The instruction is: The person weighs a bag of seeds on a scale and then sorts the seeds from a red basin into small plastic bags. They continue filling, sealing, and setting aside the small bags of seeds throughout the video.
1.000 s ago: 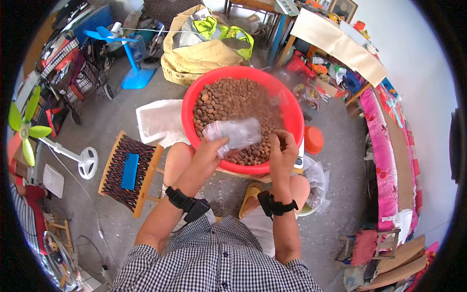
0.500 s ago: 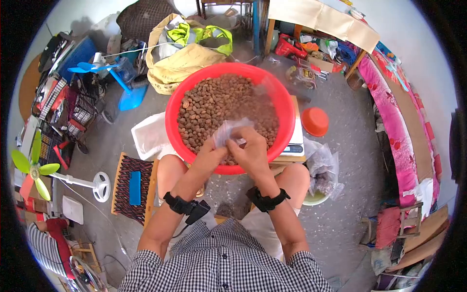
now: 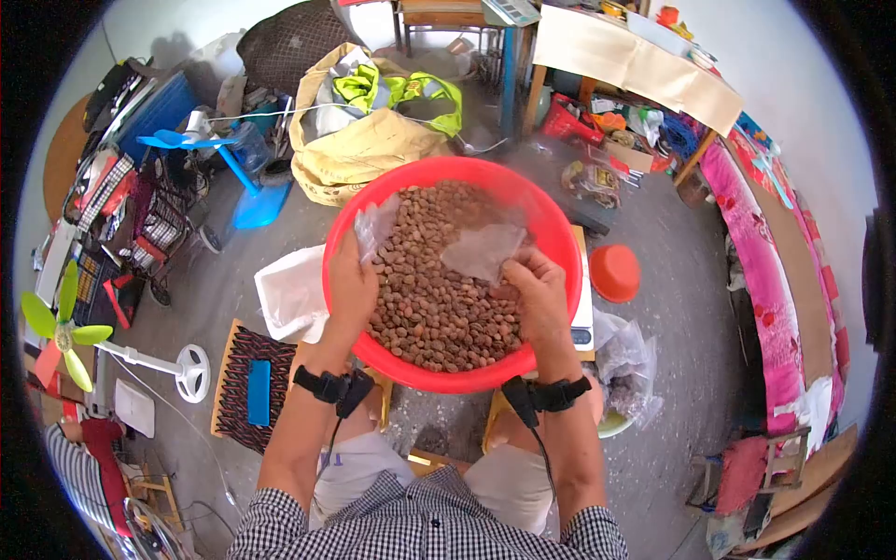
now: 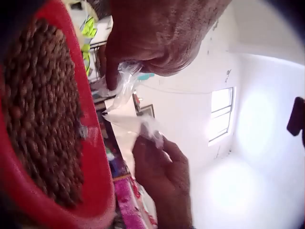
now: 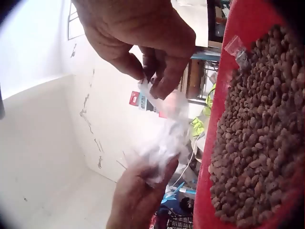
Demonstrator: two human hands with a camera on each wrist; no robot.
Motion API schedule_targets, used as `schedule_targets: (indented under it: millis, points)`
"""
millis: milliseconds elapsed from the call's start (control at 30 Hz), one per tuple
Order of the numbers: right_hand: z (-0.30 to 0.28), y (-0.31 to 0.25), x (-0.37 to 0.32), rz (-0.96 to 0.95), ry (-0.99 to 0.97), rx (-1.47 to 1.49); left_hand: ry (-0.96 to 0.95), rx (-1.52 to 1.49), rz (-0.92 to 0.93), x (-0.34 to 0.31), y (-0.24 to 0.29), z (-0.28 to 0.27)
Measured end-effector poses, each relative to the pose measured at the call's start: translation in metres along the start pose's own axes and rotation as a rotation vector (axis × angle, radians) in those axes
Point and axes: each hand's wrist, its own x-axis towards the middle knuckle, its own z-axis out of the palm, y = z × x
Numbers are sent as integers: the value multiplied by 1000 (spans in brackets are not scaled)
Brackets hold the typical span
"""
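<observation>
A round red basin [image 3: 560,243] full of brown, nut-like pieces [image 3: 439,308] stands between the person's knees. Over its left side, the left hand [image 3: 351,291] grips crumpled clear plastic bags [image 3: 377,227]. The right hand [image 3: 543,297], over the right side, pinches a clear plastic bag [image 3: 481,250] between thumb and fingers. This bag hangs flat above the brown pieces, apart from the left hand's bags in the head view. In the right wrist view, a small clear packet [image 5: 237,51] lies at the inner wall of the basin.
Under the basin's right side sits a white scale [image 3: 583,317]. An orange-red bowl [image 3: 615,273] is right of it, with a clear bag of brown pieces [image 3: 627,359] nearer. To the left are a white foam box [image 3: 280,289] and a woven stool [image 3: 245,411] with a blue object on it.
The hands were apart, came together at the bags over the basin, and are now apart again. The right hand has drawn a bag away to the right; the left moved left with the rest.
</observation>
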Motion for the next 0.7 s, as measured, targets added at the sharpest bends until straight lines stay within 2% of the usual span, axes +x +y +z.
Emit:
schedule_targets:
  millis: [100,233,267,367,467,600,700]
  points:
    - [8,-11,19,22,-42,-36,-8,331,280,25,-29,9]
    - [19,0,40,-33,-48,-69,-585,685,111,16,-56,27]
    - [20,4,43,-17,-44,-82,-639,577,58,10,-77,33]
    - [17,17,49,28,-9,-106,-603,531,13,13,-52,22]
    - [15,25,55,80,37,-117,-131,338,106,20,-37,22]
    - [9,36,58,76,39,-192,-275,-598,-357,11,1,23]
    - [21,35,53,57,16,-299,-364,-875,-418,-1,12,36]
